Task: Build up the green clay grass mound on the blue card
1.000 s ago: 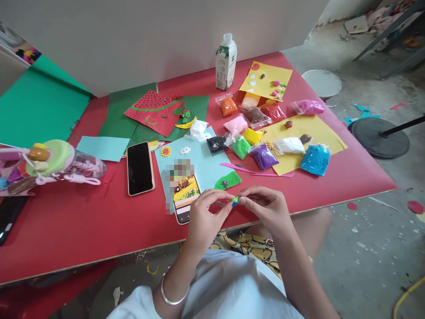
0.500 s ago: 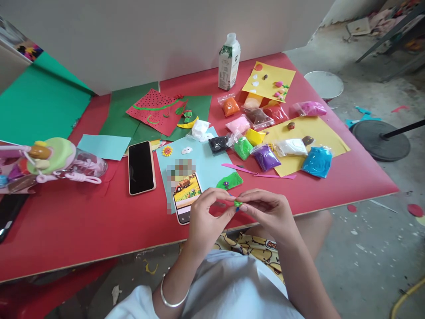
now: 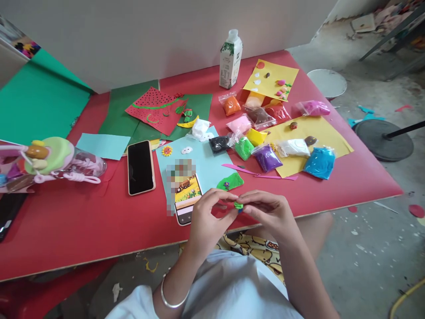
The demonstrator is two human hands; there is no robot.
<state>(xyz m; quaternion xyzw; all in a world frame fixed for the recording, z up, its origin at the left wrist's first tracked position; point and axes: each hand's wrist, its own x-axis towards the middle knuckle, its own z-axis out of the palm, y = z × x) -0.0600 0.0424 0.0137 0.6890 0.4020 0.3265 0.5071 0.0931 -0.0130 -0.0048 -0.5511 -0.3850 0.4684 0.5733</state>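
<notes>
A small green and blue clay piece (image 3: 238, 206) is pinched between the fingertips of my left hand (image 3: 210, 217) and my right hand (image 3: 274, 212), above the table's front edge. Just beyond my hands lies a green clay shape (image 3: 232, 181) with a small purple flower on it. A phone showing a field picture (image 3: 187, 199) rests on light blue paper (image 3: 207, 161), beside my left hand. That paper also bears a clay sun (image 3: 167, 151) and white clouds (image 3: 186, 150). Pink plastic tools (image 3: 275, 176) lie behind my right hand.
Bagged clay in several colours, including purple (image 3: 267, 158) and blue (image 3: 319, 163), covers the right middle of the red table (image 3: 83, 226). A carton (image 3: 230, 60) stands at the back. A dark-screened phone (image 3: 141, 168) and a clear decorated cup (image 3: 88, 164) are on the left.
The green and blue piece now shows more between my fingertips. The picture on the phone screen has shifted. My hands have stayed nearly in place.
</notes>
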